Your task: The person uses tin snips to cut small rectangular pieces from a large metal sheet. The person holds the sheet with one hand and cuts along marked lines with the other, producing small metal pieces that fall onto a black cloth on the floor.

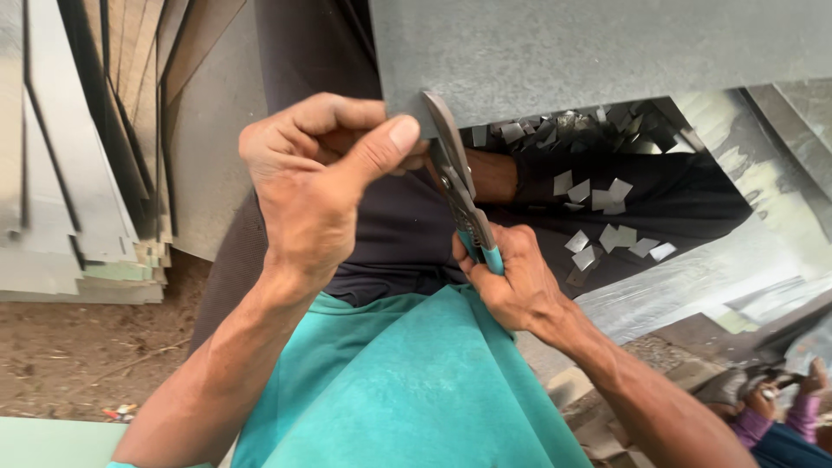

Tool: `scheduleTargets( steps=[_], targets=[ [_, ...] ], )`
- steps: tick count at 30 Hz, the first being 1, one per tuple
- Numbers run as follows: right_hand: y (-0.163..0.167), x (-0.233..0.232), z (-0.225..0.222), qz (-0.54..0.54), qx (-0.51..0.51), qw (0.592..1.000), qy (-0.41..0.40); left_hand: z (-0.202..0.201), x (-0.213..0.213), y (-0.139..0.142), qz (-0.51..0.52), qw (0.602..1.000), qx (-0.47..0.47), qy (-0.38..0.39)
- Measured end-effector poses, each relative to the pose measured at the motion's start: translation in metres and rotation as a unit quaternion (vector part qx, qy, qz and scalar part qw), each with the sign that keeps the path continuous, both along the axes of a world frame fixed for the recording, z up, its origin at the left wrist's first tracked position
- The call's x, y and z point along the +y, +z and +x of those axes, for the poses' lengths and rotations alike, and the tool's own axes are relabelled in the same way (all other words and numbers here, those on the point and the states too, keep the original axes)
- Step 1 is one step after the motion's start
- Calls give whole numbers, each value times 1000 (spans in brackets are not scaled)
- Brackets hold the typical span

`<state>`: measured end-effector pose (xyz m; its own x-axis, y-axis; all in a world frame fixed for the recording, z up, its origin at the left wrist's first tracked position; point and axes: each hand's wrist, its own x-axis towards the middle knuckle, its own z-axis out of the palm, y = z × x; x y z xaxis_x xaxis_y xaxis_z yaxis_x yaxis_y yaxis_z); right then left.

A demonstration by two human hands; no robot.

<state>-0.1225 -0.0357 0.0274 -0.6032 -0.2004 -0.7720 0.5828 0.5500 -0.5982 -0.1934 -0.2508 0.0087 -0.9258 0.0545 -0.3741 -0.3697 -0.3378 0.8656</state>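
Two hands at work over the lap. Left hand (pixel 316 186) pinches the lower edge of a grey metal sheet (pixel 598 48). Right hand (pixel 511 277) is closed around snips (pixel 459 186), blades on that edge. Small offcuts (pixel 598 199) lie on dark cloth beneath.

Soft, even daylight fills the scene, bright without harsh shadows. The grey metal sheet (pixel 607 48) shows a dull sheen, the small offcuts (pixel 598 195) glint, and the picture's corners look slightly stretched and soft.
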Motion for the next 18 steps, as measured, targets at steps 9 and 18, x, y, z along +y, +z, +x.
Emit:
scheduleTargets(
  steps=[9,18],
  targets=[
    [-10,63,51,-96,-75,989,-80,-44,74,-25,-247,957,150,25],
    [28,62,187,25,-14,880,-475,86,209,-48,101,947,-52,-301]
  ],
)
